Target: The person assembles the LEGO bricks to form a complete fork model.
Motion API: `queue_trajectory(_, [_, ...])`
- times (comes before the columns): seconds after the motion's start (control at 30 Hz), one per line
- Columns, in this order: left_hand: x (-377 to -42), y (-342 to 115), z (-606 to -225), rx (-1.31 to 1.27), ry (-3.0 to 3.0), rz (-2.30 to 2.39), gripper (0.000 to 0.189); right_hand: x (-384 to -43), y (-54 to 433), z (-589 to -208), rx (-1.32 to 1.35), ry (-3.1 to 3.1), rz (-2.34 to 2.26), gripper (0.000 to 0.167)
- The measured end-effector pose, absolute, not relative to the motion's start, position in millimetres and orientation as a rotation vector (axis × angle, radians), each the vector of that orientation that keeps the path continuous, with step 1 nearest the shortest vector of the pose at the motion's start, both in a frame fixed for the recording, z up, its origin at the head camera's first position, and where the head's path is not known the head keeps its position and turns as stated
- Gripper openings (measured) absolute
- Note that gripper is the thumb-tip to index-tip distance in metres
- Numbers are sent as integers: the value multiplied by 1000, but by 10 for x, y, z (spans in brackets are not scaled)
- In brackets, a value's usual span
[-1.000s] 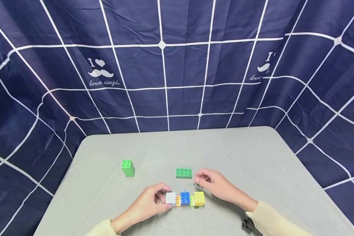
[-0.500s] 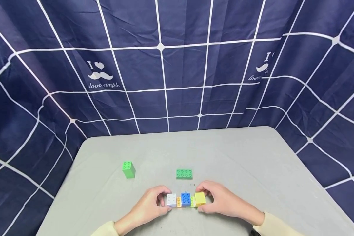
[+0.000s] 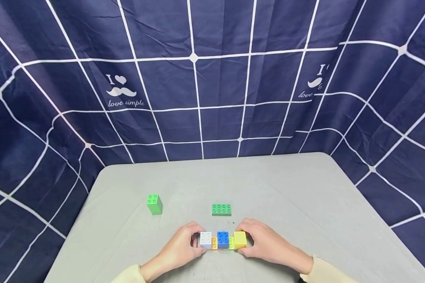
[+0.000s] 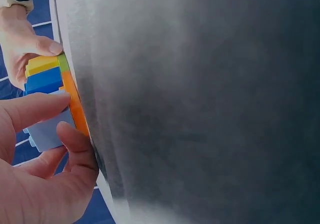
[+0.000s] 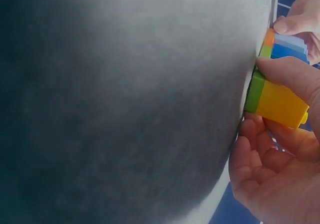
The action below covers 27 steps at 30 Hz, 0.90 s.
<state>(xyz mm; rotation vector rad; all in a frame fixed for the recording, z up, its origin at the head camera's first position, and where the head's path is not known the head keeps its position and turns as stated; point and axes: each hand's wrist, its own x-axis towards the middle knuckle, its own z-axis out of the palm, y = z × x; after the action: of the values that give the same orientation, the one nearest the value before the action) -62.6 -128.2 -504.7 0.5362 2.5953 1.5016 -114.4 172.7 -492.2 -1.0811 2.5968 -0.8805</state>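
A joined row of toy building bricks lies near the front of the table. On top are a pale blue brick (image 3: 206, 240), a blue brick (image 3: 223, 240) and a yellow brick (image 3: 240, 240). Beneath them run an orange brick (image 4: 76, 104) on the left and a lime green brick (image 5: 255, 92) on the right. My left hand (image 3: 182, 247) holds the pale blue end between thumb and fingers. At the yellow end my right hand (image 3: 267, 243) grips likewise, thumb along the near side and fingers behind.
A dark green flat brick (image 3: 221, 210) with two rows of studs lies just behind the row. Farther left, a tall bright green brick (image 3: 155, 205) stands upright on the grey table (image 3: 287, 184). A navy curtain (image 3: 219, 86) with white lines encloses the back and sides.
My right hand has come down from beside the dark green brick and taken hold of the yellow end. The left hand stays on the pale blue end, and the row has hardly moved.
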Motion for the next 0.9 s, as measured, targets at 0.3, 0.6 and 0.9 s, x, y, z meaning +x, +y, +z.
queue_trajectory(0.3, [-638, -1307, -5028, 519, 2578, 1542, 33, -1171, 1732, -4882, -1063, 2588, -955, 29])
queue_trajectory(0.6, [-691, -1338, -4960, 501, 2555, 1605, 33, -1246, 1752, -4861, -1053, 2569, -1088, 32])
queue_trajectory(0.9, [-774, -1309, -4961, 489, 2629, 1587, 32, -1304, 1727, -4894, -1036, 2538, -1175, 32])
